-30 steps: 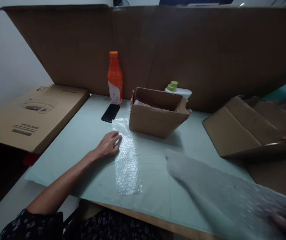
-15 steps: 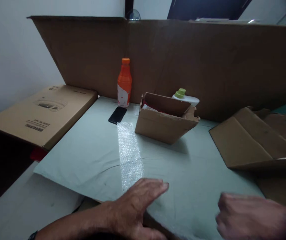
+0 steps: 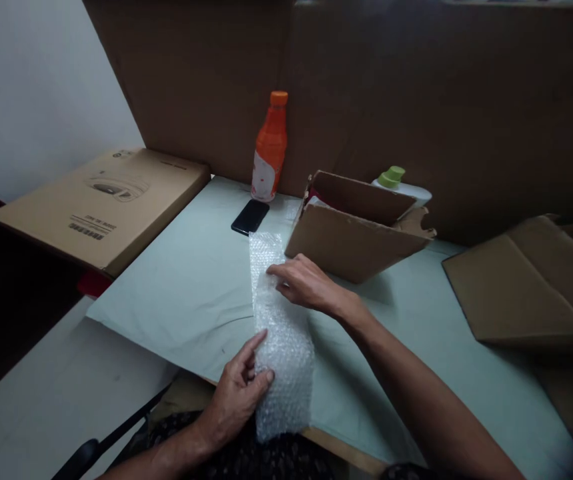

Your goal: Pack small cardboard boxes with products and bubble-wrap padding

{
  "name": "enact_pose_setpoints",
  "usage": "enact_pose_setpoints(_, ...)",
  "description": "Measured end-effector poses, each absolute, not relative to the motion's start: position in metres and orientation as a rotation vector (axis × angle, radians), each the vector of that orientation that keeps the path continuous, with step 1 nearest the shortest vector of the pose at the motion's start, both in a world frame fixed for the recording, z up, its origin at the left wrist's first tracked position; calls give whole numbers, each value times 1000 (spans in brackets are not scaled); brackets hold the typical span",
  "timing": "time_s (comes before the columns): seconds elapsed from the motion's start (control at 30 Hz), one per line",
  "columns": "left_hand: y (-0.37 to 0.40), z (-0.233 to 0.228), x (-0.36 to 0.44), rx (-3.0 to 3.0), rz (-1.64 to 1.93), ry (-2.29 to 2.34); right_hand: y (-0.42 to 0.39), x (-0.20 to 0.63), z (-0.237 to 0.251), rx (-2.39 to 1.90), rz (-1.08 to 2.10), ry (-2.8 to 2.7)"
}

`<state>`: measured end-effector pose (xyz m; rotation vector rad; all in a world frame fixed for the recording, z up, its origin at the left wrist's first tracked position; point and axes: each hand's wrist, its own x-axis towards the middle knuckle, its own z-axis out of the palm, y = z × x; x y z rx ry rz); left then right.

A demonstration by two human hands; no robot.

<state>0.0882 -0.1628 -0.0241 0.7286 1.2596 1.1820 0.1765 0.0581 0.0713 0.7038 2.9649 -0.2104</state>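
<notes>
A strip of clear bubble wrap (image 3: 286,373) runs toward me over the pale green table cover, and its near end hangs past the table's front edge. Part of it forms a raised upper layer over a flat strip; I cannot tell whether these are one piece or two. My left hand (image 3: 239,387) grips the wrap's left edge near the front, thumb on top. Farther up, my right hand (image 3: 303,283) pinches the upper layer with thumb and forefinger, its fingertips over the flat strip. A black phone (image 3: 251,217) lies just beyond the strip's far end.
An orange bottle (image 3: 270,150) stands behind the phone. An open cardboard box (image 3: 356,240) sits right of the strip, a green-capped white bottle (image 3: 411,192) behind it. Another open box (image 3: 521,287) is at right, a flat printed carton (image 3: 101,207) at left. A tall cardboard panel (image 3: 366,87) closes the back.
Both hands have come onto the bubble wrap; the right reached in from the lower right. A loose upper layer of wrap now shows at the front. The view has tilted down.
</notes>
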Motion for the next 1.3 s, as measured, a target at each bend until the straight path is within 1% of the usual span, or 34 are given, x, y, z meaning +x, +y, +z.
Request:
enact_pose_setpoints(0.17,-155,-19,78,658,1077,1264,72,159,44,677,-184,2944)
enact_pose_setpoints(0.37,-151,-17,76,593,1016,1261,81,164,23,690,-201,2971)
enact_pose_setpoints(0.67,-150,-5,74,638,989,1317,82,166,26,736,-200,3038)
enact_pose_setpoints(0.87,-148,-3,77,587,1004,1240,78,161,26,757,-205,3097)
enact_pose_setpoints(0.93,-150,-2,76,556,1001,1220,69,178,29,774,-275,3156)
enact_pose_setpoints(1.07,-152,2,71,511,1020,1207,25,240,42,567,-734,3183)
enact_pose_setpoints(1.13,-152,4,70,497,1025,1195,-5,270,44,510,-876,3095)
enact_pose_setpoints(1.2,-152,4,69,494,1028,1182,-35,290,42,523,-894,3034)
enact_pose_setpoints(1.3,-151,1,70,498,1035,1163,-65,296,28,572,-782,3059)
